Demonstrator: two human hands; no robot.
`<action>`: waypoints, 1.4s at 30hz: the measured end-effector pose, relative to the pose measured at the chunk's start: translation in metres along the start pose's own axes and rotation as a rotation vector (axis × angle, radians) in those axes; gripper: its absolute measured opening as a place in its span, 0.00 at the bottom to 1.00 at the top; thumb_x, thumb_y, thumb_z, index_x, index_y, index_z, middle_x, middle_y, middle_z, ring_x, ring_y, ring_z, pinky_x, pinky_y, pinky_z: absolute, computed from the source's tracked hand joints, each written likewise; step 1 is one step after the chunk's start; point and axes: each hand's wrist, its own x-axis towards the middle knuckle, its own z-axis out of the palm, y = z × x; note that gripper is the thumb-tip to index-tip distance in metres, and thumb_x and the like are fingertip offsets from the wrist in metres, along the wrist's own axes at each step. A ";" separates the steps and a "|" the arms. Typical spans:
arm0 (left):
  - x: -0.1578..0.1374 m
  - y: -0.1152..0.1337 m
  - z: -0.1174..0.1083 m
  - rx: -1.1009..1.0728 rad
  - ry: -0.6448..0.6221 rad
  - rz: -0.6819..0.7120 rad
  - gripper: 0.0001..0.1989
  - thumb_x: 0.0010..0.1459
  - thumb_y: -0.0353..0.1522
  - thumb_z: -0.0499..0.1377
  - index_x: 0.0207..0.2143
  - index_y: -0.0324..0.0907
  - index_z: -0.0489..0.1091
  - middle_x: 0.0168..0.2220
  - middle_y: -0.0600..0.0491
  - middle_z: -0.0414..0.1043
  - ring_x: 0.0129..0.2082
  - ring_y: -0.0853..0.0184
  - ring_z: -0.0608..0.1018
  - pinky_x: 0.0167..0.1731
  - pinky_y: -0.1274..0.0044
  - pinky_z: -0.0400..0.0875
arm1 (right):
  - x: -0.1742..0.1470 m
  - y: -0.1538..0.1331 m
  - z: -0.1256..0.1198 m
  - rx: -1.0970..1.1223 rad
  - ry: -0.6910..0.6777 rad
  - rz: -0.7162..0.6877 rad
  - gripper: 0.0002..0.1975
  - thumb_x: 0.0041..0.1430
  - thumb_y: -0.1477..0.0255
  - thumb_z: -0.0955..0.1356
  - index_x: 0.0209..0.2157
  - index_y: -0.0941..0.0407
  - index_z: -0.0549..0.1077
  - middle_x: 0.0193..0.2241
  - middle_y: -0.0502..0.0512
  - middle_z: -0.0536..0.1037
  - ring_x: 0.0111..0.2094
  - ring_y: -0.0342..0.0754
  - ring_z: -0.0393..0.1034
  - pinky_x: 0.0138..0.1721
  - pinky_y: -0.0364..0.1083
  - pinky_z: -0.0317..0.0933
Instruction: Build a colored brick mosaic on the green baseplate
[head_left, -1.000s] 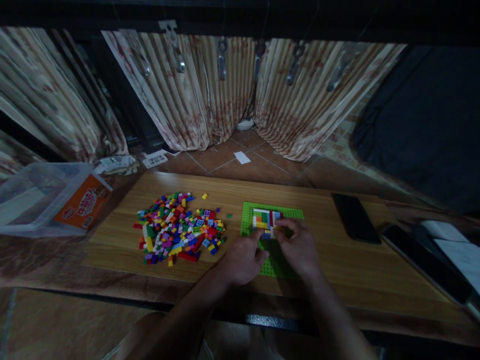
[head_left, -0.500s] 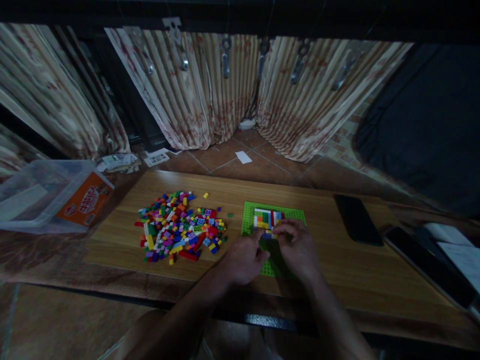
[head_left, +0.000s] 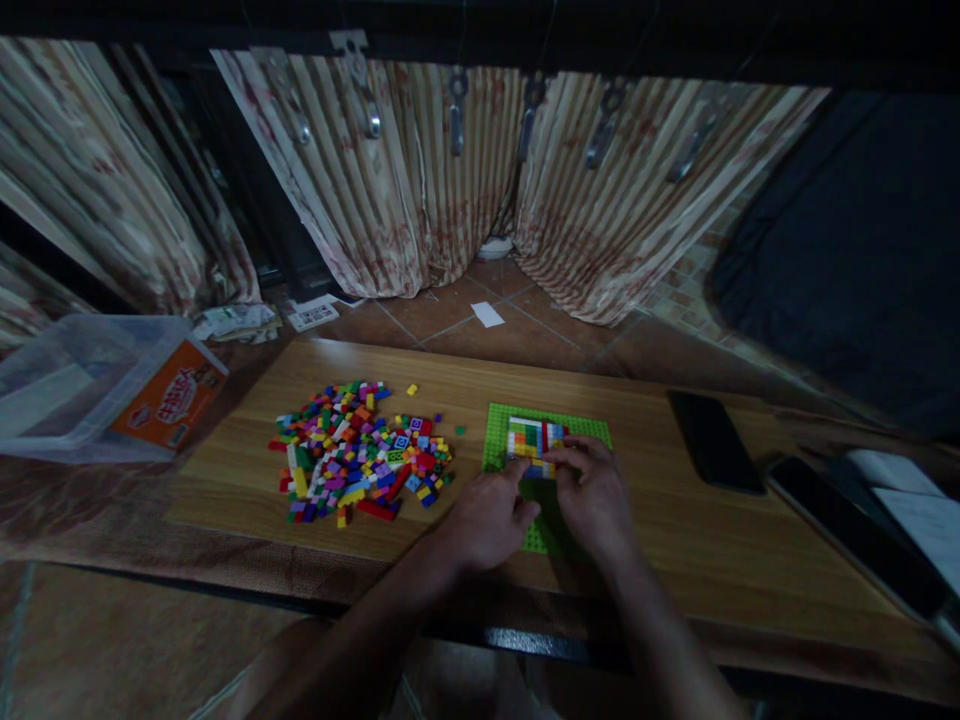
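Observation:
A green studded baseplate lies on the wooden board, with a block of coloured toy bricks built on its middle: white, yellow, orange, green, red and blue. My left hand rests over the plate's left side, its index finger stretched to the near left edge of the built bricks and its thumb apart. From the right, my right hand bends over the same bricks, index finger and thumb brought together at their near right edge. Whatever may be between those fingertips is too small to make out. Both hands hide part of the plate.
A heap of loose bricks spreads over the left of the wooden board. Farther left stands a clear plastic box with an orange label. One black phone lies on the right, and another dark device lies beyond it.
My right index finger has shifted slightly left over the built bricks, and the fingertips sit a little lower. The left hand stays almost in place.

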 end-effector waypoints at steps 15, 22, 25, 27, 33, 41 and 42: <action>0.000 0.001 0.001 0.008 0.000 -0.002 0.29 0.57 0.35 0.52 0.61 0.38 0.55 0.35 0.48 0.77 0.37 0.61 0.78 0.37 0.73 0.70 | 0.005 -0.006 0.004 0.027 0.029 0.181 0.07 0.49 0.69 0.64 0.30 0.56 0.71 0.33 0.58 0.72 0.40 0.54 0.66 0.47 0.54 0.58; 0.000 0.001 0.002 0.038 0.002 0.003 0.30 0.57 0.35 0.52 0.61 0.38 0.54 0.36 0.47 0.77 0.38 0.60 0.78 0.36 0.73 0.70 | 0.006 -0.008 0.003 0.045 0.011 0.212 0.06 0.48 0.69 0.65 0.29 0.56 0.71 0.34 0.58 0.72 0.40 0.54 0.66 0.47 0.53 0.59; -0.001 0.002 0.002 0.054 -0.004 0.004 0.29 0.57 0.35 0.52 0.61 0.38 0.54 0.38 0.46 0.76 0.39 0.59 0.77 0.37 0.73 0.70 | 0.006 -0.010 0.003 0.056 0.019 0.229 0.06 0.48 0.70 0.65 0.29 0.56 0.71 0.34 0.58 0.71 0.40 0.53 0.66 0.46 0.52 0.59; -0.001 0.002 0.002 0.066 -0.012 -0.003 0.29 0.57 0.35 0.52 0.61 0.39 0.55 0.38 0.46 0.76 0.40 0.59 0.77 0.38 0.72 0.70 | 0.005 -0.010 0.004 0.065 0.019 0.222 0.06 0.48 0.70 0.65 0.29 0.56 0.71 0.34 0.57 0.71 0.40 0.53 0.65 0.46 0.52 0.59; -0.001 0.004 0.002 0.083 -0.020 0.002 0.28 0.57 0.34 0.51 0.60 0.38 0.55 0.40 0.45 0.76 0.41 0.59 0.77 0.41 0.72 0.70 | 0.002 -0.009 0.009 0.092 0.020 0.205 0.06 0.48 0.70 0.64 0.28 0.55 0.72 0.35 0.57 0.69 0.42 0.53 0.65 0.46 0.51 0.60; -0.002 0.004 0.003 0.082 -0.009 -0.001 0.28 0.57 0.34 0.52 0.60 0.39 0.55 0.39 0.46 0.76 0.40 0.59 0.77 0.40 0.72 0.70 | 0.003 -0.008 0.009 0.099 0.044 0.237 0.07 0.49 0.68 0.65 0.28 0.55 0.73 0.34 0.56 0.70 0.36 0.50 0.66 0.41 0.49 0.62; -0.002 0.004 0.003 0.084 -0.009 -0.003 0.28 0.57 0.34 0.52 0.60 0.39 0.55 0.39 0.46 0.76 0.40 0.59 0.77 0.40 0.72 0.70 | 0.003 -0.008 0.009 0.100 0.047 0.235 0.07 0.49 0.68 0.65 0.28 0.55 0.73 0.33 0.56 0.70 0.36 0.50 0.66 0.40 0.49 0.62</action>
